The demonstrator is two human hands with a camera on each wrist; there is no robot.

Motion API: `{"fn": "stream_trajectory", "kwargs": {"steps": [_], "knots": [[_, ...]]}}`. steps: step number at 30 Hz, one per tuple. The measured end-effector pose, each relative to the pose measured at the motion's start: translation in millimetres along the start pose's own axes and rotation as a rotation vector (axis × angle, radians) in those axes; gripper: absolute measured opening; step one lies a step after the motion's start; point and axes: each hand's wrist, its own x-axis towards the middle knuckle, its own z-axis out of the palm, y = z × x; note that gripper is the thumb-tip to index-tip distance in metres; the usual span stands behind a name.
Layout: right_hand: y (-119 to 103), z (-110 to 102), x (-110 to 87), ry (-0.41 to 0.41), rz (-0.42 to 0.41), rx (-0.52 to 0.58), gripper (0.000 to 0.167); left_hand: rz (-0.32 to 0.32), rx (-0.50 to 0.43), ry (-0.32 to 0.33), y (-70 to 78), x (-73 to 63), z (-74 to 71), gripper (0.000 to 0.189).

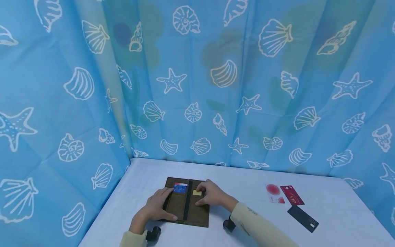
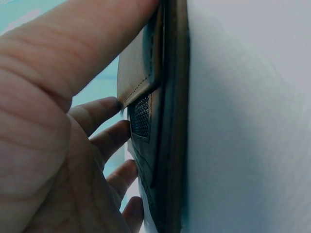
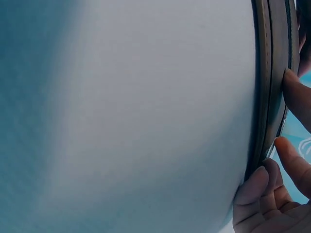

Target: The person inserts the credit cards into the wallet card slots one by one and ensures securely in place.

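An open brown long wallet (image 1: 197,214) lies on the white table, with a black strap (image 1: 187,206) along its middle. A blue card (image 1: 180,188) shows in a slot of its left half, a gold card (image 1: 196,192) in its right half. My left hand (image 1: 158,205) rests on the left half, thumb near the lower edge and fingers by the blue card; in the left wrist view its fingers (image 2: 109,136) look extended. My right hand (image 1: 214,195) touches the gold card with its index fingertip, the thumb on the wallet below. Its other fingers (image 3: 255,187) bend beside the wallet's edge.
To the right lie a white card with a red circle (image 1: 273,189), a red VIP card (image 1: 292,195) and a black card (image 1: 302,218). A blue shell-patterned curtain (image 1: 197,85) hangs behind and at the left of the white table (image 1: 247,178).
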Motion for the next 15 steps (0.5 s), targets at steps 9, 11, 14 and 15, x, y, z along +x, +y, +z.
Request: {"fn": "stream_trajectory", "kwargs": {"steps": [9, 11, 14, 15], "knots": [[5.0, 3.3, 2.3, -0.005, 0.006, 0.050, 0.041, -0.008, 0.006, 0.002, -0.6, 1.0, 1.1, 0.109], [5.4, 4.1, 1.8, -0.003, -0.011, 0.053, 0.041, -0.011, 0.006, 0.001, -0.4, 1.1, 0.6, 0.109], [4.6, 3.4, -0.4, 0.009, -0.031, 0.037, 0.042, -0.016, 0.000, 0.001, -0.2, 1.2, 0.3, 0.109], [4.4, 3.3, -1.0, 0.013, -0.034, 0.030, 0.042, -0.014, -0.001, 0.002, -0.3, 1.2, 0.3, 0.108]]}}
